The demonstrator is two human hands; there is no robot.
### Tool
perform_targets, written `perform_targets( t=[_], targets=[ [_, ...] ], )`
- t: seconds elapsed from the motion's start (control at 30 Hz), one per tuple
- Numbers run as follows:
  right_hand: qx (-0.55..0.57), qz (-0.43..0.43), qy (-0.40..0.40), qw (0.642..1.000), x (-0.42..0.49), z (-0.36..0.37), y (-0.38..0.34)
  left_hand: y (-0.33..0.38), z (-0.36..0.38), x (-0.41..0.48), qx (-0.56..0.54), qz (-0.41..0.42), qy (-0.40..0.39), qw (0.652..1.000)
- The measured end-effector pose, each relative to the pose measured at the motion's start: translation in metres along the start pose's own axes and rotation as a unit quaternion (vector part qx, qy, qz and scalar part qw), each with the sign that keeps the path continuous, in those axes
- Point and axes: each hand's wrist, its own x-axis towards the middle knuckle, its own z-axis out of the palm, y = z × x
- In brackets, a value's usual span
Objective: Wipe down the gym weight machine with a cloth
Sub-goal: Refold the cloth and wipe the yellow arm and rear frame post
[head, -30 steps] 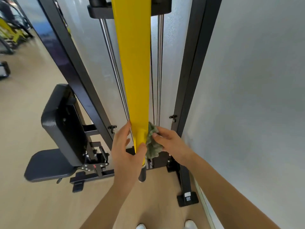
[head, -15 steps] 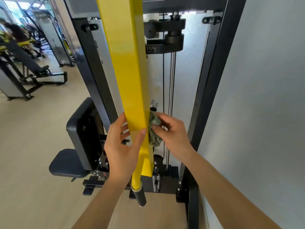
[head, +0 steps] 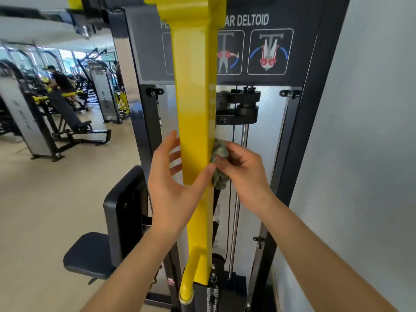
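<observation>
A crumpled green cloth (head: pixel 219 154) is pinched in the right hand (head: pixel 244 171) and pressed against the right edge of the upright yellow arm (head: pixel 195 109) of the weight machine (head: pixel 315 113). The left hand (head: pixel 172 190) is held wide, its fingers straight and spread at the arm's left side, the thumb laid across the front face. A chrome guide rod (head: pixel 245 140) is seen just right of the cloth, and a black seat (head: pixel 87 255) is seen low on the left.
</observation>
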Motion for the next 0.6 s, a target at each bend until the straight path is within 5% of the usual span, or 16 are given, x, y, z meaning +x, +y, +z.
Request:
perform_targets(
  t=[0.6],
  targets=[
    [0.072, -0.093, 0.045, 0.992, 0.078, 0.018, -0.108, 0.021, 0.001, 0.047, 0.048, 0.056, 0.02, 0.997]
  ],
)
